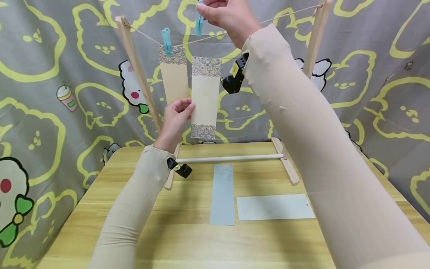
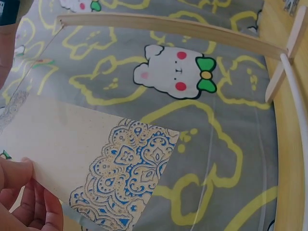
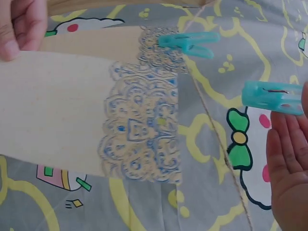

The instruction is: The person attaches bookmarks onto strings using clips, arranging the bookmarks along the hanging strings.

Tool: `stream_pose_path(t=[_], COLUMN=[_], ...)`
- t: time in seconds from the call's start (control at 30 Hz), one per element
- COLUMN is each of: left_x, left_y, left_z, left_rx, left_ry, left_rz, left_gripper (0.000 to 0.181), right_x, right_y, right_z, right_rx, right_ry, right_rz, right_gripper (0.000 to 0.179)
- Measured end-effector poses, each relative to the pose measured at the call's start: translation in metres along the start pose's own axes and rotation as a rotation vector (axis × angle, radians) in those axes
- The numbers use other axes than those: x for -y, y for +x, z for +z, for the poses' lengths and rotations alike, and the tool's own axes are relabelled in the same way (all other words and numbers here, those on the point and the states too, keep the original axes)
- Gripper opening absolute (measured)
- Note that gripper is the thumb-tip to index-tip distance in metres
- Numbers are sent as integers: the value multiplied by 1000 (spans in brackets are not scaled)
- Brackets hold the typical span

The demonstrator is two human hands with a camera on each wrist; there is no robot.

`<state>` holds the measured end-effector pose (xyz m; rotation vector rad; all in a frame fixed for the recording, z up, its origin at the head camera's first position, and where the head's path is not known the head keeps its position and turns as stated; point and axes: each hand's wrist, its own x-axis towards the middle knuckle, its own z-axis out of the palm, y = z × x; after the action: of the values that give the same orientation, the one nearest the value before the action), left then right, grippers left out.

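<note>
My left hand (image 1: 176, 119) pinches the left edge of a cream bookmark-like card (image 1: 204, 97) with blue-and-tan lace patterns at both ends. The card hangs upright, its top edge just below the string (image 1: 215, 36). Above the string, my right hand (image 1: 231, 16) holds a teal clothespin (image 1: 199, 23) between thumb and fingers; in the right wrist view that clothespin (image 3: 272, 96) is apart from both card and string. To the left, a second teal clothespin (image 1: 166, 41) fastens a tan patterned card (image 1: 174, 80) to the string.
Wooden posts (image 1: 136, 71) carry the string, and a white rod (image 1: 231, 158) joins their feet. On the wooden table (image 1: 188, 239) lie a blue-grey card (image 1: 223, 196) and a pale card (image 1: 275, 207). A grey patterned curtain (image 1: 100, 93) hangs behind.
</note>
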<state>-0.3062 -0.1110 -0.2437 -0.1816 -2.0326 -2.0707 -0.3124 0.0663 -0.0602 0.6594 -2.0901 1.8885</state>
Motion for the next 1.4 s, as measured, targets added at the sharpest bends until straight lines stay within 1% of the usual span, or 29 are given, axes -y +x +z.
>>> stream_pose_path(t=[0.1, 0.2, 0.33, 0.43, 0.53, 0.63, 0.8, 0.9, 1.13, 1.33, 1.4], left_x=[0, 0, 0, 0, 0, 0, 2, 1, -3, -4, -4], left_y=[3, 6, 7, 8, 9, 10, 9, 10, 14, 15, 16], left_z=[-1, -2, -3, -4, -4, -4, -4, -3, 1, 2, 2], left_rx=[-7, -18, -42, -43, -39, -46, -46, -56, -77, -99, -104], left_ry=[-29, -44, -37, -33, -28, -14, -2, -12, -52, -46, -48], left_rz=[2, 14, 28, 23, 13, 18, 35, 23, -3, -30, -33], left_gripper=[5, 8, 10, 8, 6, 7, 8, 7, 9, 12, 13], right_x=[-3, -8, -15, -20, -24, -27, -31, -30, -31, -31, -32], right_y=[2, 6, 11, 14, 16, 18, 17, 17, 19, 19, 18], right_z=[2, 5, 12, 14, 16, 19, 21, 20, 18, 18, 18], right_rx=[-38, -74, -122, -154, -170, -161, -135, -127, -119, -109, -105], right_ry=[2, -16, -27, -16, -3, -6, -49, -72, -194, -244, -276], right_rz=[-5, -1, -13, -24, -32, -43, -60, -56, -43, -22, -16], right_gripper=[19, 18, 12, 8, 7, 6, 10, 7, 7, 7, 6])
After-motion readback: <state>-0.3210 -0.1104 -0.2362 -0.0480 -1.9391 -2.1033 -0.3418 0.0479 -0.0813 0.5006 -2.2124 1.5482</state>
